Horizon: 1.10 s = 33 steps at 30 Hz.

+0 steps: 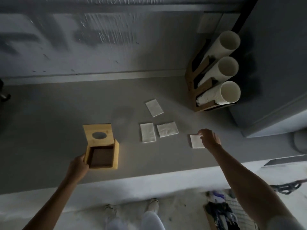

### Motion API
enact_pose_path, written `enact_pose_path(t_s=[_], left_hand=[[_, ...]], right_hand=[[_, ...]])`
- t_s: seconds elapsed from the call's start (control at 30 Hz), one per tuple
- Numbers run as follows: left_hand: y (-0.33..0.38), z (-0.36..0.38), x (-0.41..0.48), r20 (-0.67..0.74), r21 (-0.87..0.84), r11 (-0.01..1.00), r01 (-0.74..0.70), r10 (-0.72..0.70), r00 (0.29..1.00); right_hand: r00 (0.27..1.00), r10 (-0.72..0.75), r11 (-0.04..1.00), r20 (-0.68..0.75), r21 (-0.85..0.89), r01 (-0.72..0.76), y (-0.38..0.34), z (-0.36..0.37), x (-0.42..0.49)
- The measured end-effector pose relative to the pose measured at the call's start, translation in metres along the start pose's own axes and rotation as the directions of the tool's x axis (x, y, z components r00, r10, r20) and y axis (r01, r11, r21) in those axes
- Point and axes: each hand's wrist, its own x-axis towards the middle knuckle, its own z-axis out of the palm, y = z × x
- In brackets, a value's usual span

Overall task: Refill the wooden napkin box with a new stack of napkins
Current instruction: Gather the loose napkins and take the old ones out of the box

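The wooden napkin box (116,155) stands on the grey counter with its hinged lid (98,133) swung up and back; the lid has an oval hole. Its dark inside holds nothing. My left hand (78,166) grips the box's near left corner. Several white napkin stacks lie on the counter to the right: one farther back (154,107), two side by side (147,135) (167,129), and one at the far right (196,141). My right hand (209,137) rests on the right edge of that far-right stack, fingertips touching its top.
A wooden cup dispenser (199,90) with three tubes of white paper cups stands at the back right against a grey cabinet (274,80). The counter's front edge (149,178) runs below my arms. Bags lie on the floor at lower right.
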Motion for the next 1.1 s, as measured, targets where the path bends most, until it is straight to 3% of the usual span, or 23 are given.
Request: enact_pose_path(t_s=[0.37, 0.63, 0.73, 0.87, 1.1], left_hand=[[0.009, -0.003, -0.006, 0.008, -0.009, 0.993, 0.118, -0.118, 0.993], [0.01, -0.006, -0.008, 0.025, -0.012, 0.997, 0.078, -0.078, 0.997], [0.009, -0.007, -0.009, 0.033, -0.016, 0.997, 0.069, -0.069, 0.997], [0.011, -0.008, -0.011, 0.02, -0.038, 0.997, 0.065, -0.064, 0.998], [0.011, -0.006, -0.011, -0.015, -0.09, 0.994, 0.056, -0.057, 0.998]], right_hand=[[0.997, 0.02, 0.994, 0.068, -0.109, -0.012, 0.02, 0.015, 0.005], [0.981, 0.085, 0.975, 0.176, 0.187, -0.118, 0.01, 0.013, 0.005], [0.993, 0.002, 0.964, 0.121, 0.262, -0.034, -0.011, -0.005, 0.014], [0.966, -0.216, 0.965, 0.145, 0.185, 0.188, -0.062, -0.031, 0.038], [0.816, -0.365, 0.917, 0.448, 0.021, 0.398, -0.14, -0.01, 0.076]])
